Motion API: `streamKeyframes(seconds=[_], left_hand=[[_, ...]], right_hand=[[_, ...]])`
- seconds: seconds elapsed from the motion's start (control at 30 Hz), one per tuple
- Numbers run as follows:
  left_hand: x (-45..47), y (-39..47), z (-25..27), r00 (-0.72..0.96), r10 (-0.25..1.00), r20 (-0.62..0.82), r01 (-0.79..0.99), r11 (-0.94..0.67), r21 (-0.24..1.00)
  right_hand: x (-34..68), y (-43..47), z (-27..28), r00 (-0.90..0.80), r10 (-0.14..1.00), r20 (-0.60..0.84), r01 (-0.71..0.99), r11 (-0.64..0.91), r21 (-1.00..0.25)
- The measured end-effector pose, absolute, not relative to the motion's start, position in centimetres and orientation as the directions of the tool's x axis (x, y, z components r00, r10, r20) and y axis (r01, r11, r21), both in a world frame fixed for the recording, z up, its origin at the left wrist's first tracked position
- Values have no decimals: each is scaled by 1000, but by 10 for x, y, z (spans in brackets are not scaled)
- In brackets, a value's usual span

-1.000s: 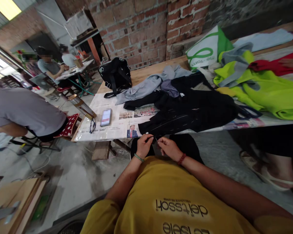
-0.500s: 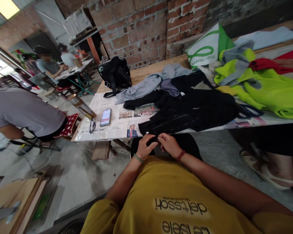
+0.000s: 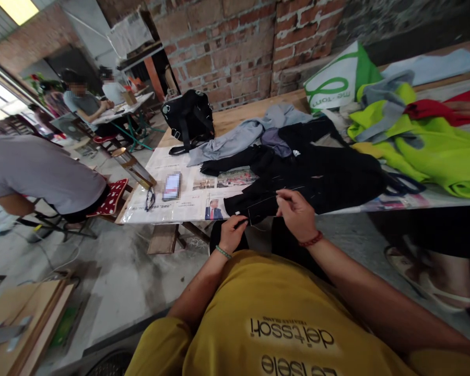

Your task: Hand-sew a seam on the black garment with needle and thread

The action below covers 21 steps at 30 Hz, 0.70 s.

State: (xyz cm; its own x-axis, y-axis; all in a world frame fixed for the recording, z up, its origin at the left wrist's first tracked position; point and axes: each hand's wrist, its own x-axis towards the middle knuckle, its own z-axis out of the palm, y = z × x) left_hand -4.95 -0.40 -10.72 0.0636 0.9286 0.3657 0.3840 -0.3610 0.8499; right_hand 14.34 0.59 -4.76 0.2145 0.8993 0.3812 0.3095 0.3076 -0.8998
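Observation:
A black garment (image 3: 337,172) with pale stitch lines lies along the front of the table and hangs over its edge. My left hand (image 3: 234,233) is closed on the garment's near edge, thumb against fingers, beside a small white tag. My right hand (image 3: 297,214) is raised to the right of it, over the garment, with thumb and forefinger pinched together. A thin pale thread (image 3: 263,201) runs from the cloth near my left hand toward those pinched fingertips. Whether a needle is in them is too small to tell.
Left on the newspaper-covered table (image 3: 188,209) are a phone (image 3: 171,186), glasses (image 3: 150,198) and a tall flask (image 3: 134,168). Behind lie a black bag (image 3: 188,117) and grey cloth (image 3: 235,138). Yellow-green clothes (image 3: 434,151) are at right. A seated person (image 3: 43,172) is at left.
My right hand has moved up and right, away from my left hand, which keeps its hold on the cloth edge. Thread now shows between them.

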Motion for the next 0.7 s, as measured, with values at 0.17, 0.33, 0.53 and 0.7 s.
streamKeyframes(seconds=[0.17, 0.33, 0.53, 0.7], left_hand=[[-47, 3, -101, 76, 892, 445, 405, -436, 804], [-44, 20, -96, 52, 858, 511, 437, -480, 761], [-37, 39, -100, 55, 855, 516, 489, -473, 733], [-33, 47, -98, 42, 891, 453, 524, -405, 749]], right_hand=[[145, 42, -34, 82, 768, 635, 580, 482, -657], [126, 63, -48, -382, 865, 326, 532, 494, -688], [117, 68, -71, -287, 951, 117, 306, 207, -929], [117, 69, -72, -214, 973, 85, 196, 128, -972]])
